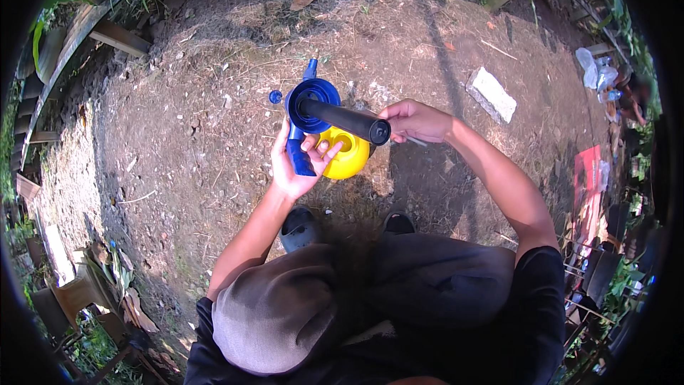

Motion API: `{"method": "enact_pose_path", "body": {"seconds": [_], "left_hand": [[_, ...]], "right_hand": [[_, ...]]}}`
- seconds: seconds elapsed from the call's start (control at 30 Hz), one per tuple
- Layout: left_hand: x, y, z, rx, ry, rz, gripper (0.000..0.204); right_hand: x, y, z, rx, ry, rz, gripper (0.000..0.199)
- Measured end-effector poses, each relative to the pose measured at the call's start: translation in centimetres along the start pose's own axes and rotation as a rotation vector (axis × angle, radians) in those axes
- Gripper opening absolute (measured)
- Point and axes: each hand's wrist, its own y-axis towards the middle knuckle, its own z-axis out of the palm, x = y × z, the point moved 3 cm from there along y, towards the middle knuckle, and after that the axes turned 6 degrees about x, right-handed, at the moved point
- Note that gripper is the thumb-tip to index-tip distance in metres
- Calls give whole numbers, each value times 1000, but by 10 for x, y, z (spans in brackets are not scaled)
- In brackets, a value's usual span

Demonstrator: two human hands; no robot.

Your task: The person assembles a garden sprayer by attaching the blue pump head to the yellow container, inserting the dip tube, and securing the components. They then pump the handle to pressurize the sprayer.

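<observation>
The left hand [296, 164] grips the blue pump head [306, 110] over the yellow tank [349, 157] on the dirt ground [178, 135]. The right hand [413, 120] pinches near the black tube [345, 121] end. A loose grip could drop the pump into soil, fouling it.

Sunlit bare dirt ground [214, 142] with a pale stone slab [491, 94], greenery around.

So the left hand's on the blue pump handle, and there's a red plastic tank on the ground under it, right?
Not quite: the head view shows a yellow plastic tank, not a red one. The left hand does hold the blue pump handle, and the tank sits on the dirt ground under it.
</observation>
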Motion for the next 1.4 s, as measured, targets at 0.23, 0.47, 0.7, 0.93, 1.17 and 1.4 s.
{"method": "enact_pose_path", "body": {"seconds": [0.23,0.47,0.7,0.93,1.17,1.4], "left_hand": [[5,0,-2,16,32,-6,47],[3,-1,-1,17,-4,-42,45],[-6,-1,-7,45,-32,24,44],[-5,-3,-5,52,-25,16,45],[-6,-11,-10,-2,-27,21,45],[-8,-3,-8,32,-14,17,45]], "right_hand": [[-30,6,-24,-402,-1116,350,23],[-3,-4,-24,-192,-360,89,27],[-8,-6,-23,-4,-188,-42,30],[-1,-2,-1,72,-197,53,21],[1,2,1,-369,-1044,307,21],[3,3,-2,-112,-881,265,23]]}}
